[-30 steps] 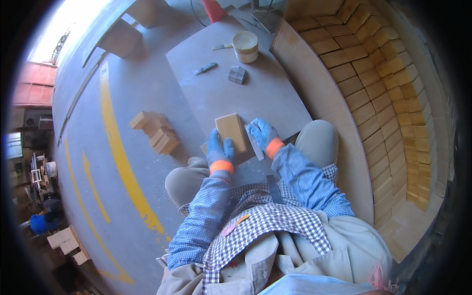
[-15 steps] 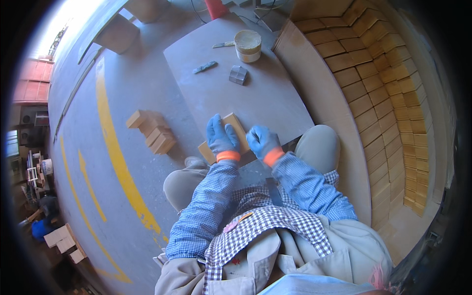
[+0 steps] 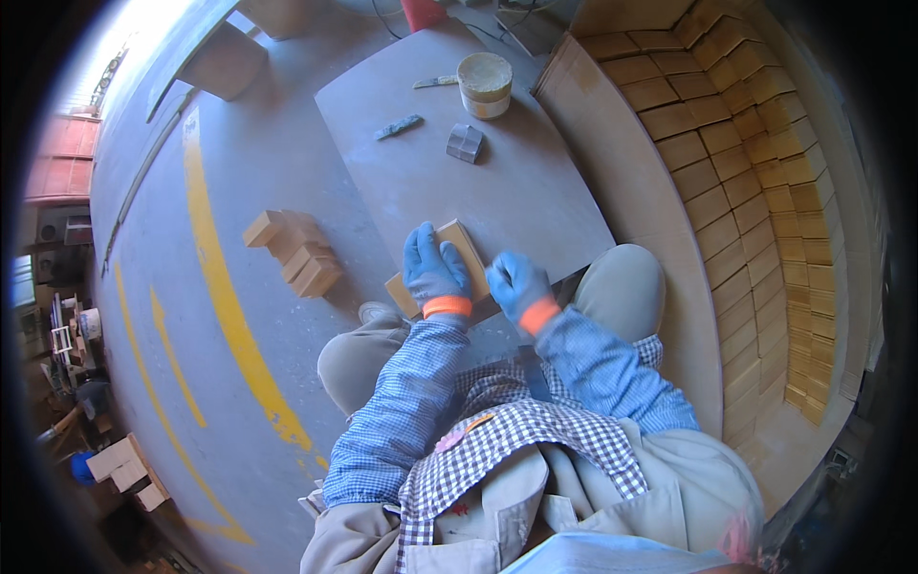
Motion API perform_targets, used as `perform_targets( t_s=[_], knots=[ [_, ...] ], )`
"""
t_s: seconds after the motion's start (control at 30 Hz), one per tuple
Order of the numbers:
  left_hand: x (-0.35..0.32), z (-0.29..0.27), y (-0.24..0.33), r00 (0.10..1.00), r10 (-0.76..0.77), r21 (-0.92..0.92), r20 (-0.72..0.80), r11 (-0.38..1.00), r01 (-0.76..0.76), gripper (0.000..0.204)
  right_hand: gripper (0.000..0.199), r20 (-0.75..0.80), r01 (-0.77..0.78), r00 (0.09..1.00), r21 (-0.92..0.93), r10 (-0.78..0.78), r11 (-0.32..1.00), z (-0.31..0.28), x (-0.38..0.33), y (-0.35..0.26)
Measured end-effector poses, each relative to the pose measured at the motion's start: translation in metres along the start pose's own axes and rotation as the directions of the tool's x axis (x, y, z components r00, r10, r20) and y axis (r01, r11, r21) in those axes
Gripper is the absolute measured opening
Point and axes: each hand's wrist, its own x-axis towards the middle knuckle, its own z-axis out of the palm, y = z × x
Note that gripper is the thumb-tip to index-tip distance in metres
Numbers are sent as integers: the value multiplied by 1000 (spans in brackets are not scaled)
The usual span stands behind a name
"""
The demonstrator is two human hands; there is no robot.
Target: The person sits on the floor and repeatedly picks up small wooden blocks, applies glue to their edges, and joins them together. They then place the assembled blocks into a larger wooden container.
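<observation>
A pale wooden block point(image 3: 463, 251) lies at the near edge of a grey board, partly covered by my gloved left hand point(image 3: 433, 263). That hand grips it from above, fingers stretched forward and thumb apart from them. Just right of the block, my right hand point(image 3: 517, 285) is closed, slightly blurred and apart from it. Whatever its fingers hold, if anything, is hidden. Both gloves are blue with orange cuffs. Farther up the board are a small dark grey block point(image 3: 465, 143), a blue-grey utility knife or similar slim tool point(image 3: 398, 126), and a tub point(image 3: 485, 84) with a pale filling.
The grey board point(image 3: 535, 206) lies before my knees. A flat putty knife or brush point(image 3: 435, 82) rests beside the tub. Several wooden blocks point(image 3: 296, 253) are piled on the floor at left. At right, a large cardboard box point(image 3: 622, 143) holds rows of stacked wooden blocks point(image 3: 741, 210).
My right hand has shifted slightly to the right, away from the wooden block. My left hand stays on the block.
</observation>
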Motion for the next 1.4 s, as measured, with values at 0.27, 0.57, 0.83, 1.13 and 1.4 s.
perform_targets(
  t_s=[0.27,0.57,0.83,1.13,1.4],
  knots=[
    [1,0,-1,1000,-19,16,-8,1000,19,43,24,213,-140,975,400,56,906,29,74,31],
    [2,0,-3,1000,7,3,-9,1000,-7,45,26,323,-225,941,364,104,904,23,82,27],
    [-1,2,-1,994,-100,-52,-31,994,99,52,14,339,-187,936,260,92,947,-8,0,32],
    [-2,-13,5,929,-338,-340,152,865,370,81,16,173,-116,985,611,10,783,12,27,17],
    [86,-116,-119,973,-172,-191,155,961,200,92,17,12,146,985,494,-175,857,39,57,-25]
  ],
)
